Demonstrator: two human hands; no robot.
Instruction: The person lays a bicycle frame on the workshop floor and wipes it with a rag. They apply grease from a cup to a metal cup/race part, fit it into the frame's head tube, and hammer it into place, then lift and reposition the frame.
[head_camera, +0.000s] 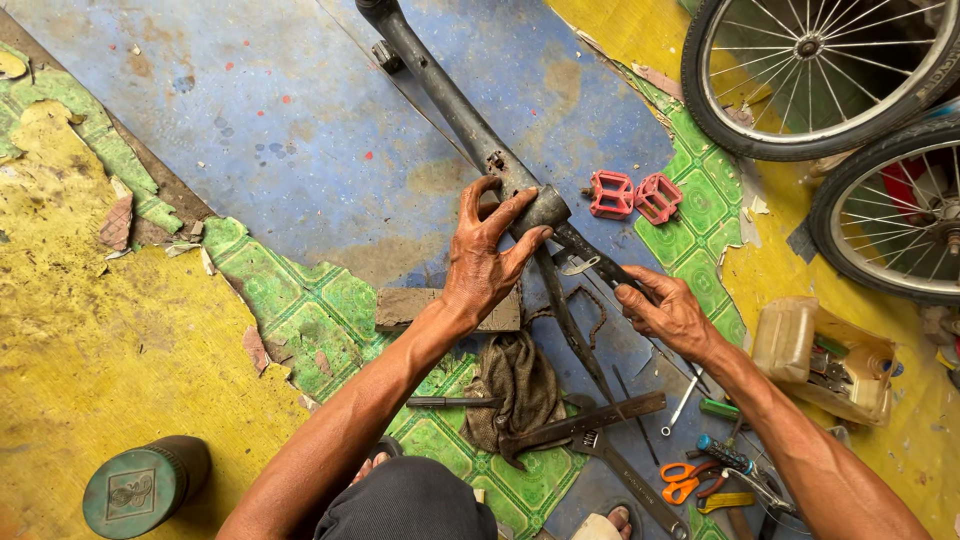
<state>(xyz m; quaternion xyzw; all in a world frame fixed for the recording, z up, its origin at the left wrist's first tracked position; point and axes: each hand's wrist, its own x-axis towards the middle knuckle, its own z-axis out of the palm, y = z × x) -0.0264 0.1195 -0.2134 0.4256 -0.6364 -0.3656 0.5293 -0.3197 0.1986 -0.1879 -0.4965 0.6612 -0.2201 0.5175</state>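
Bicycle frame (470, 125) lies flat on worn painted floor (290, 140). My left hand (490, 255) wraps frame's junction, fingers spread, pinning it steady; right hand (668, 312) pinches thin stay. Red pedals (633, 196), scissors (685, 478), wrench (625, 475) wait within reach.

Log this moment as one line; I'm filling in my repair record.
left hand: grips bike frame at bottom bracket | right hand: holds chainstay | pedals: beside frame

The bicycle frame (455, 95) runs off the top edge, and the left hand (490, 250) covers part of its tube. Both wheels (815, 70) are cut by the right edge; the yellowed plastic container (800, 345) holds parts too small to identify
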